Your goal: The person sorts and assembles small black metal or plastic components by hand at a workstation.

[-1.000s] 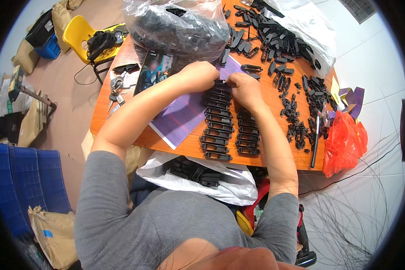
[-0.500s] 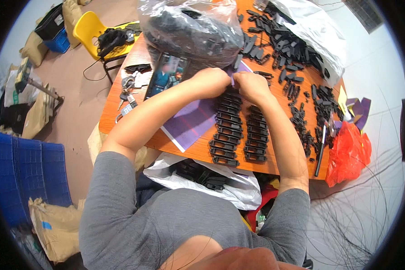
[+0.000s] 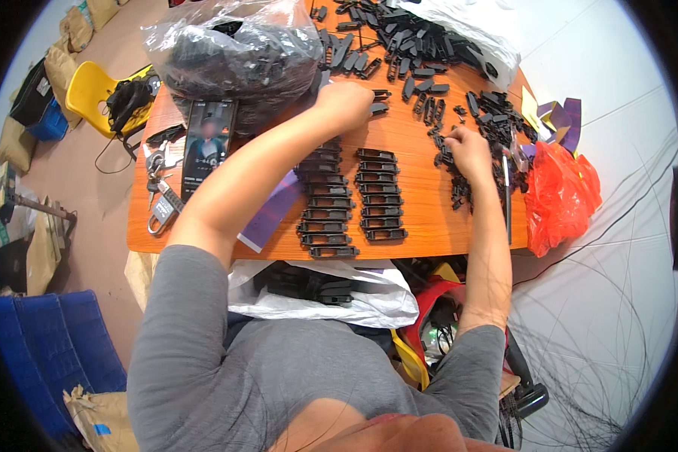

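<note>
My left hand (image 3: 344,105) is curled closed over the far end of the left row of black plastic frames (image 3: 328,203). Its fingertips are turned away, so what they hold is hidden. Just right of it lie a couple of black plastic pieces (image 3: 380,103). My right hand (image 3: 469,151) has its fingers pinched together at the pile of small black parts (image 3: 459,192); whatever is between the fingertips is too small to make out. A second row of black frames (image 3: 380,196) lies between my hands.
Large black parts (image 3: 407,45) spill from a white bag (image 3: 482,26) at the back. A clear bag (image 3: 237,60), a phone (image 3: 207,143) and keys (image 3: 158,162) are at left. A pen (image 3: 507,200) and red bag (image 3: 561,196) are at right. An open white bag (image 3: 384,301) sits below the table edge.
My hands were together at the far end of the rows. The right hand has moved right to the small parts; the left stays near the rows. The view has shifted right.
</note>
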{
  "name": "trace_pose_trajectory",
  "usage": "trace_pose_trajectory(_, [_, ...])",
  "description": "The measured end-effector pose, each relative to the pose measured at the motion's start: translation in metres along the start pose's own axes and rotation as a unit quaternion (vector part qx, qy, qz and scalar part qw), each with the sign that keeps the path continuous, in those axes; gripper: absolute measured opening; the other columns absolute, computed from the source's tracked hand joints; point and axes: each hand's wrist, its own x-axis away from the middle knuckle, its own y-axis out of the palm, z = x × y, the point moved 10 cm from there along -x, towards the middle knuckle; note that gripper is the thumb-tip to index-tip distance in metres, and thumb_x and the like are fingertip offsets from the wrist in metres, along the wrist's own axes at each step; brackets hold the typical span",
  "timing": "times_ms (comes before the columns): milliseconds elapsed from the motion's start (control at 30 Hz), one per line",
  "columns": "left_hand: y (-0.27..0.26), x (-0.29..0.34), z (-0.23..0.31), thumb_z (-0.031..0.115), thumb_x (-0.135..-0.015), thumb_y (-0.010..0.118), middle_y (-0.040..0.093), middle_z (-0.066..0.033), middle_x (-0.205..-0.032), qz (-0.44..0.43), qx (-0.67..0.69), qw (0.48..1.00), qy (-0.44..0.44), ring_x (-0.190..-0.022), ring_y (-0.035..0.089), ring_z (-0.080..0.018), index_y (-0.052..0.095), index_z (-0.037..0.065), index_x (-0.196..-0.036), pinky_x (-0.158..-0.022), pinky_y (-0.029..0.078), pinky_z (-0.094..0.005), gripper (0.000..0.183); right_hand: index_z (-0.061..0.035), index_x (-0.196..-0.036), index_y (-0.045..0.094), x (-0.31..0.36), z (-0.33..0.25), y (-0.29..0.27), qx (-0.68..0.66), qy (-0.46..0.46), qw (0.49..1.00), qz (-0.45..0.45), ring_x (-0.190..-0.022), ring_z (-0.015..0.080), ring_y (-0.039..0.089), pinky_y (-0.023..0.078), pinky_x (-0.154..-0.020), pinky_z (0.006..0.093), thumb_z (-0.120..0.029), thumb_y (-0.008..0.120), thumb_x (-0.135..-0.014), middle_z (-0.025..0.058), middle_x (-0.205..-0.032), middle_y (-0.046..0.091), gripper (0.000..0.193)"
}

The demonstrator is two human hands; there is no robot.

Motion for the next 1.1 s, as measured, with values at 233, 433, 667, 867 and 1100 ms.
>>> trace_pose_trajectory(233, [-0.009,-0.005,0.023,0.013,-0.08,0.065,0.071,-0.0091,-0.097,0.078,-0.035,0.993,0.076,-0.096,0.067,-0.0323,0.065,0.01,-0.113,-0.082,0.052,-0.0429,0.033,-0.0081,-0.106,0.069,-0.017,-0.032,0.027,0.121,-0.021,0.992,-0.008,-0.098,0.031,0.064,0.053,-0.08,0.0455,-0.011,0.058,-0.09,0.0148,-0.11,0.065,0.019])
trace_pose_trajectory(433, [-0.006,0.013,0.005,0.022,-0.075,0.075,0.071,-0.0089,-0.099,0.076,0.055,0.992,0.085,-0.095,0.067,-0.0288,0.065,0.014,-0.117,-0.08,0.052,-0.0403,0.044,-0.0061,-0.101,0.065,-0.033,-0.043,0.041,0.2,-0.097,0.974,-0.041,-0.097,0.0338,0.063,0.053,-0.081,0.0453,-0.008,0.06,-0.088,0.0149,-0.108,0.062,0.014])
trace_pose_trajectory(667, [0.014,0.024,-0.012,0.029,-0.076,0.074,0.07,-0.0082,-0.098,-0.085,0.068,0.994,0.031,-0.097,0.066,-0.0282,0.072,0.012,-0.103,-0.082,0.051,-0.0406,0.032,-0.0012,-0.086,0.064,0.004,-0.118,0.037,-0.127,-0.251,0.96,-0.001,-0.076,0.0254,0.063,0.05,-0.069,0.0345,-0.011,0.071,-0.083,0.0112,-0.083,0.064,0.013])
trace_pose_trajectory(867, [0.013,0.024,-0.01,0.025,-0.075,0.075,0.071,-0.0091,-0.095,-0.08,0.087,0.993,0.031,-0.093,0.067,-0.0282,0.073,0.011,-0.1,-0.08,0.052,-0.0403,0.03,-0.0044,-0.086,0.066,0.007,-0.132,0.063,-0.137,-0.288,0.947,-0.047,-0.085,0.0288,0.065,0.052,-0.073,0.0385,-0.008,0.068,-0.081,0.0118,-0.087,0.065,0.006])
trace_pose_trajectory(1100, [0.015,0.024,-0.012,0.024,-0.075,0.074,0.071,-0.0086,-0.097,-0.083,0.1,0.991,0.027,-0.094,0.067,-0.0278,0.073,0.013,-0.101,-0.08,0.052,-0.0403,0.028,-0.0064,-0.085,0.067,0.018,-0.148,0.056,-0.073,-0.345,0.936,0.001,-0.087,0.0298,0.065,0.052,-0.074,0.0398,-0.006,0.065,-0.081,0.0102,-0.087,0.066,0.005])
